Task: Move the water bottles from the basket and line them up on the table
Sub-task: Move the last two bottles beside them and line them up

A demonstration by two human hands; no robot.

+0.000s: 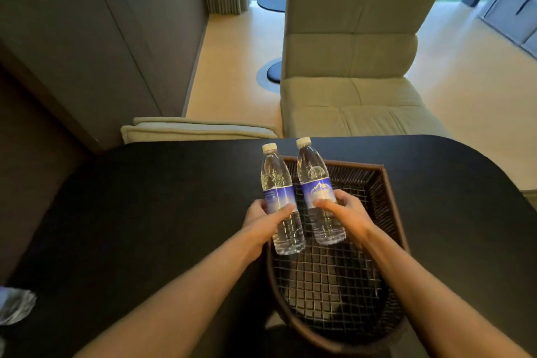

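Two clear water bottles with white caps and blue labels are held upright over a dark woven basket on the black table. My left hand grips the left bottle at its label, above the basket's left rim. My right hand grips the right bottle at its label, above the basket's middle. The two bottles are side by side, slightly apart. The basket's mesh bottom shows no other bottles.
A beige chair stands beyond the table's far edge, with a second cushion at the far left edge. Something clear and crinkled, perhaps another bottle, shows at the table's near left corner. The basket's near rim overhangs the table's front edge.
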